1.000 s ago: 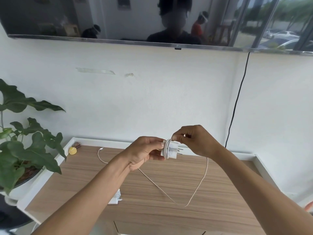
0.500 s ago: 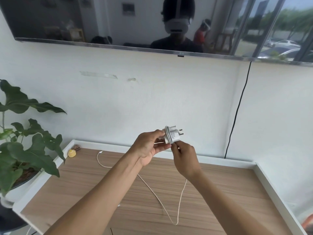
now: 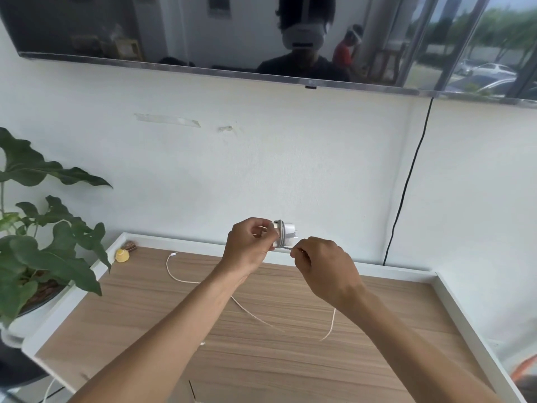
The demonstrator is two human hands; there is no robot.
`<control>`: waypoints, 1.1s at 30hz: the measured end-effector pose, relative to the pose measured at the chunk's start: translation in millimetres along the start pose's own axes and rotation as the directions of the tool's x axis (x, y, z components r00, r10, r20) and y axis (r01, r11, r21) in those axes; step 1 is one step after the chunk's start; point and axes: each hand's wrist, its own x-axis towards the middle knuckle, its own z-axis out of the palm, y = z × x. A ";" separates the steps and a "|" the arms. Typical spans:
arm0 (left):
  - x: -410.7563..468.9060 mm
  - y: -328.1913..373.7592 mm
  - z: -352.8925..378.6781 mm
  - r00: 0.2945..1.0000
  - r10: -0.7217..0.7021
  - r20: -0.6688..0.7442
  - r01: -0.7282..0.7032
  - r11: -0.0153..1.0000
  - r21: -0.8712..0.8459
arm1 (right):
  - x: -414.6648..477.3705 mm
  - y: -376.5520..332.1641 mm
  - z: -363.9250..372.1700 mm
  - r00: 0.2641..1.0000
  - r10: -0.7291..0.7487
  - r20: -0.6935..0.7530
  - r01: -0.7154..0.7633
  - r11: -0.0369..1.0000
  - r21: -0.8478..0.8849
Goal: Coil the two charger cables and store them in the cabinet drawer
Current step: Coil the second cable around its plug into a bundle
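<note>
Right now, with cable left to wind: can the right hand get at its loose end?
Doubtful: the right hand pinches the cable, and the left hand sits between it and the loose end.

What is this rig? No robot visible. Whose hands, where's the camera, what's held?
No robot: a person wears one head camera looking forward and down, so you see their own arms. The left hand holds a white charger plug with cable turns wound round it. The right hand pinches the cable just beside the plug; the rest trails loose over the wooden cabinet top. A small yellow object sits at its back left corner; a potted plant stands to the left.
</note>
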 end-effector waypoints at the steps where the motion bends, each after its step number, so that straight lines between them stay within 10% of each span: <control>1: -1.1 -1.2 -1.8 1.000 0.005 0.003 -0.005 1.000 0.013 | 0.8 -0.6 -5.1 1.000 -0.028 0.002 0.028 1.000 -0.012; 10: -11.1 7.1 -13.7 0.955 0.058 0.292 -0.036 0.996 -0.081 | 24.2 5.6 -40.4 0.982 -0.172 -0.075 0.180 0.978 0.109; 18: -12.0 19.5 -24.1 0.884 -0.033 0.466 0.181 0.943 -0.277 | 30.4 5.7 -44.6 0.993 0.011 0.121 -0.093 0.716 0.692; 24: -15.8 25.2 -24.1 0.838 -0.074 0.541 0.300 0.891 -0.342 | 30.0 17.4 -19.1 0.976 0.122 0.178 -0.216 0.586 0.781; 33: -16.4 25.6 -18.1 0.850 -0.182 0.495 0.388 0.851 -0.353 | 18.2 4.9 5.8 0.989 0.144 0.042 -0.134 0.720 0.681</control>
